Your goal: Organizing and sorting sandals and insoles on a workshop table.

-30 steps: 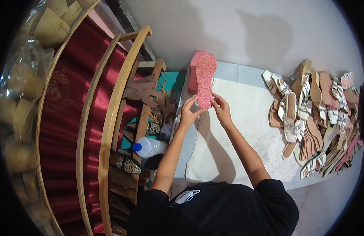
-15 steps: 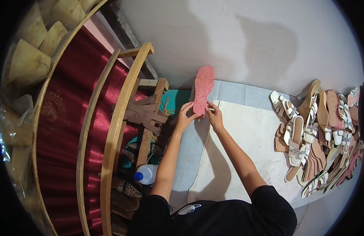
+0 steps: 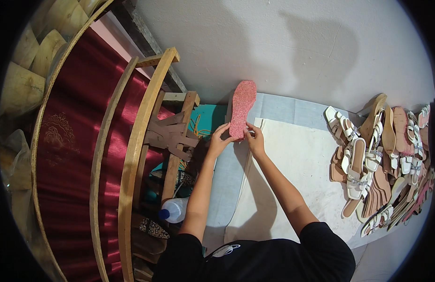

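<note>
A pink speckled shoe sole [image 3: 243, 105] is held up above the table's far left part, its broad toe end pointing away from me. My left hand [image 3: 220, 140] grips the narrow heel end from the left, thumb and fingers closed at its edge. From the right, my right hand [image 3: 255, 140] pinches the same end. Beneath my arms lies a large off-white sheet [image 3: 297, 174] on a pale grey-blue table cover [image 3: 278, 107]. The underside of the sole and some fingertips are hidden.
White strappy sandals [image 3: 356, 171], tan soles [image 3: 379, 185] and wedge heels [image 3: 372, 117] crowd the table's right end. To the left stands a wooden rack [image 3: 142, 141] with brown straps [image 3: 168, 134]. A blue-capped bottle [image 3: 175, 210] is beside my left forearm. A wall [image 3: 292, 47] rises behind.
The sole's toe end has tilted slightly and its outline looks a little broader. Both hands keep hold of the heel end. The view has shifted slightly.
</note>
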A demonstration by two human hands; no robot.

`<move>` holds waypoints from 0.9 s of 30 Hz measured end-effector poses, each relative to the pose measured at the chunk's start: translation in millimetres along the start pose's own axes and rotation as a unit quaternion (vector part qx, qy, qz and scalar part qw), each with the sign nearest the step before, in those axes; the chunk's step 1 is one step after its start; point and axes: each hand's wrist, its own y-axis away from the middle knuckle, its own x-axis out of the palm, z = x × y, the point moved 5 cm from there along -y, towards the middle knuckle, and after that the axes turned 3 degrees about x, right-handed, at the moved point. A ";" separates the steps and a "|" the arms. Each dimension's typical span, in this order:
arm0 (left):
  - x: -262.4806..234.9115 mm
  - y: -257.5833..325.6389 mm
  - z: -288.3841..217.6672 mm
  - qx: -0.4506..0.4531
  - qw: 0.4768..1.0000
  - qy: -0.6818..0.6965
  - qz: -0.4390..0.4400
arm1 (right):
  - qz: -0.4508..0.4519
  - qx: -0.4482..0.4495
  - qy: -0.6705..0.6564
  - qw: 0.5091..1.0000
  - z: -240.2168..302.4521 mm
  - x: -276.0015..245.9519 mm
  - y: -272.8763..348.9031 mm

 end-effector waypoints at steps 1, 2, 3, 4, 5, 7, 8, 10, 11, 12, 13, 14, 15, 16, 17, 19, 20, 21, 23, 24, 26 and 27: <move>0.3 0.3 -0.7 0.000 1.000 -0.002 -0.004 | 0.003 -0.004 -0.003 1.000 -1.6 -0.3 -0.9; 0.7 0.1 -1.5 0.000 1.000 -0.004 -0.008 | 0.005 -0.008 -0.007 1.000 -3.2 -1.1 -1.7; -0.7 0.9 0.5 0.000 1.000 -0.005 -0.009 | 0.007 -0.008 -0.007 1.000 -2.0 0.4 -0.8; -1.8 1.3 2.2 0.001 1.000 -0.009 -0.008 | 0.009 -0.009 -0.007 1.000 -0.6 1.7 0.4; -2.8 1.5 3.8 0.002 1.000 -0.013 -0.007 | 0.011 -0.010 -0.008 1.000 0.8 2.9 1.5; -3.6 2.1 5.6 0.008 1.000 -0.011 -0.008 | 0.010 -0.014 -0.001 1.000 4.7 3.9 4.0; -4.4 2.4 5.9 0.015 1.000 -0.009 -0.009 | 0.008 -0.017 0.005 1.000 7.1 4.6 4.8; -0.3 0.4 3.2 0.004 1.000 -0.003 0.001 | 0.006 -0.016 -0.002 1.000 4.3 1.0 2.8; 2.1 -0.3 1.9 -0.007 1.000 0.003 0.010 | 0.005 -0.015 -0.009 1.000 3.2 -1.0 2.1; 1.1 0.2 2.4 -0.006 1.000 0.002 0.009 | 0.006 -0.017 -0.010 1.000 4.8 -0.6 2.0; -0.2 1.4 1.8 0.001 1.000 -0.016 0.003 | 0.015 -0.012 0.000 1.000 6.0 0.1 2.3; -1.2 3.2 0.5 0.008 0.999 -0.033 -0.004 | 0.023 -0.007 0.010 1.000 7.6 0.7 3.2; 0.4 4.3 -1.4 0.011 0.999 -0.032 -0.003 | 0.021 -0.010 0.010 1.000 8.0 -1.2 3.9; 0.2 6.5 -5.7 0.032 0.997 -0.061 -0.025 | 0.023 -0.007 0.010 1.000 8.0 -2.7 5.5; 0.2 10.0 -10.6 0.052 0.994 -0.089 -0.047 | 0.024 -0.003 0.009 1.000 8.1 -4.8 8.2; 4.9 13.9 -31.7 0.074 0.985 -0.144 -0.061 | 0.016 -0.045 0.035 0.998 12.4 -17.8 13.7; 7.8 16.1 -43.5 0.090 0.972 -0.201 -0.077 | 0.011 -0.082 0.060 0.995 16.1 -25.6 17.5; 8.9 21.1 -53.9 0.091 0.973 -0.199 -0.077 | 0.009 -0.082 0.062 0.995 22.8 -30.0 25.8; 15.4 28.8 -74.6 0.096 0.968 -0.223 -0.063 | 0.014 -0.111 0.081 0.990 38.0 -41.8 44.3; 20.1 32.6 -83.2 0.098 0.969 -0.219 -0.061 | 0.010 -0.112 0.084 0.990 45.1 -50.2 53.1; 34.3 41.4 -100.1 0.102 0.965 -0.240 -0.034 | 0.017 -0.096 0.108 0.989 56.1 -67.4 72.6; 45.0 45.9 -109.1 0.090 0.973 -0.209 -0.024 | 0.006 -0.107 0.112 0.988 61.1 -79.7 83.3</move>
